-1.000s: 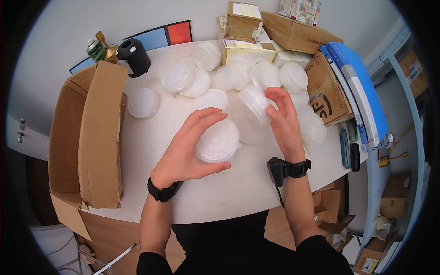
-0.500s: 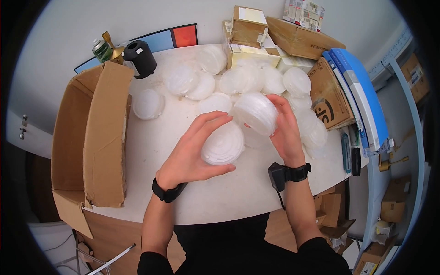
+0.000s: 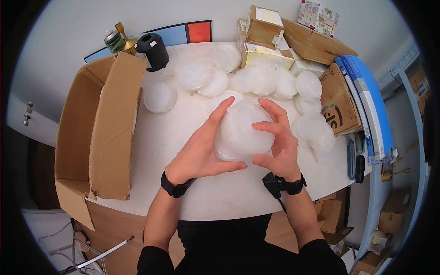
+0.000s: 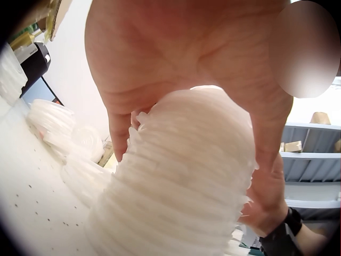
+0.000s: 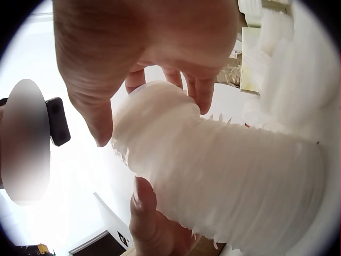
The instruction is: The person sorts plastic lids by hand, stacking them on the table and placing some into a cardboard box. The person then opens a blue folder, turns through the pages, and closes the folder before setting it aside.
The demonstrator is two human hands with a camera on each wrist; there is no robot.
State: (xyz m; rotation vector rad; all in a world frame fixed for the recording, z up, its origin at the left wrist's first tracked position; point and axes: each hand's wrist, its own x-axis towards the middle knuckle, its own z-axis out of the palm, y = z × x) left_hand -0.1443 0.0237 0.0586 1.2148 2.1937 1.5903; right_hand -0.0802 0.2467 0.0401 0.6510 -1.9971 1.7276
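Note:
A tall stack of round, translucent white lids (image 3: 231,149) stands on the table between the hands, its ribbed side filling much of the left wrist view (image 4: 176,170). The left hand (image 3: 198,149) curves round it, thumb on the near side and fingers on the far side. On top, slightly off line, sits a shorter bundle of the same lids (image 5: 154,114), which the right hand (image 3: 280,146) grips between thumb and fingers. Whether the bundle fully rests on the stack is hard to tell.
Loose piles of similar lids (image 3: 261,81) lie across the back and right of the table (image 3: 169,183). An open cardboard box (image 3: 112,133) stands at the left, a black container (image 3: 155,51) behind it. Boxes (image 3: 339,98) and blue binders (image 3: 364,98) line the right.
The right hand has brought its bundle leftward and down onto the top of the stack, turning it from tilted to nearly level. The left hand stays round the stack.

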